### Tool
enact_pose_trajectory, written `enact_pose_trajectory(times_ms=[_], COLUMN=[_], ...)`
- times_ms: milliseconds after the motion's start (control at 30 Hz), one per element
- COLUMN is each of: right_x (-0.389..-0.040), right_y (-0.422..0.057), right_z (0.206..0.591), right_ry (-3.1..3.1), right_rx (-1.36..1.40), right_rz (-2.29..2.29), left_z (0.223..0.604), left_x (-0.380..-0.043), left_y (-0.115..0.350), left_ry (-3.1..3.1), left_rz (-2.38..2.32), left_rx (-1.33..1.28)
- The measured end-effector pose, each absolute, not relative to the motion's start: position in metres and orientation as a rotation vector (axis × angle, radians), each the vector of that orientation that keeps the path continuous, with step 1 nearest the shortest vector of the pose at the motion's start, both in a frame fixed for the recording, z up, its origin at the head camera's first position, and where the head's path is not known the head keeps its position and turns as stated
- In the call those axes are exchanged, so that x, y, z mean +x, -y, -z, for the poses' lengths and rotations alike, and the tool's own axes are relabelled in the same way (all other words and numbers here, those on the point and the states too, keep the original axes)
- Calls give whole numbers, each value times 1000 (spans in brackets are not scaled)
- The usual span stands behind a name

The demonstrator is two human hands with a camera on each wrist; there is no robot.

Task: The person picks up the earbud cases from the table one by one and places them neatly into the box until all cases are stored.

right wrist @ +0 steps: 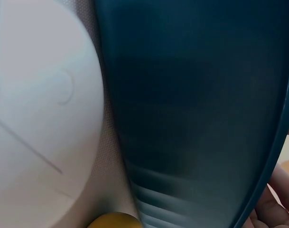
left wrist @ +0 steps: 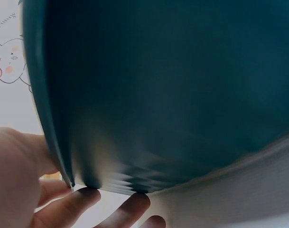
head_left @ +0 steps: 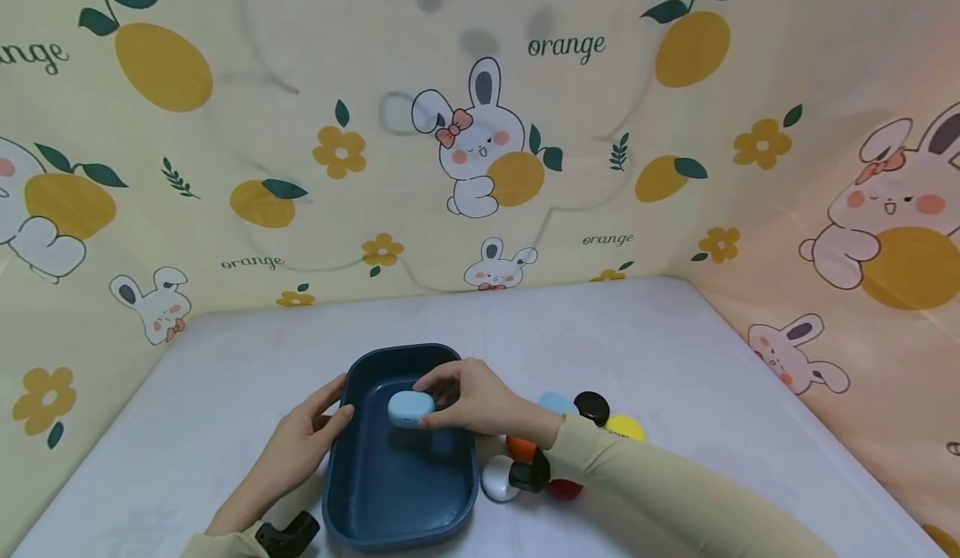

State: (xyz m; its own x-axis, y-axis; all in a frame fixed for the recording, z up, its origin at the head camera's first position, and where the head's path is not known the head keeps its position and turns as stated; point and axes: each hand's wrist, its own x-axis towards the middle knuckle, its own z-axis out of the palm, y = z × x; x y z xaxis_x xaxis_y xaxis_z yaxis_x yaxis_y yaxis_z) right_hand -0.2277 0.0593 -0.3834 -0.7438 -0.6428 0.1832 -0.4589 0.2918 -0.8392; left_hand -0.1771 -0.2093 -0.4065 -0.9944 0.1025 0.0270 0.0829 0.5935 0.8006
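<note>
A deep dark-blue plastic bin (head_left: 401, 491) with rounded corners stands on the table. On its left side my left hand (head_left: 303, 437) holds the wall, thumb over the rim; the left wrist view shows fingertips (left wrist: 139, 202) against the bin's outside. My right hand (head_left: 480, 400) pinches a small light-blue rounded case (head_left: 410, 409) between thumb and fingers, over the bin's interior. Whether the case touches the bin floor I cannot tell. The right wrist view shows the bin wall (right wrist: 196, 133) but not the held case.
Right of the bin, partly behind my right forearm, lie several rounded items: light blue (head_left: 556, 401), black (head_left: 592, 407), yellow (head_left: 626, 427), orange (head_left: 521, 448), white (head_left: 499, 480) and dark red (head_left: 564, 490). The white cloth-covered table (head_left: 675, 350) meets patterned curtains behind and at the sides.
</note>
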Motion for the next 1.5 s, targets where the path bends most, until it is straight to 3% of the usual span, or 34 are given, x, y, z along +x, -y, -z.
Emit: enact_pose_trajectory(times_ms=[1033, 1500], right_x=[-230, -236], right_y=[-68, -122], right_z=[377, 364], right_ry=[-2348, -2444], right_rx=[-1021, -840], right_rz=[1516, 1614], left_z=[407, 404], left_x=[-177, -176], left_y=[208, 208], left_ry=[-2771, -2749], left_rz=[-1410, -1399], left_rx=[133, 130])
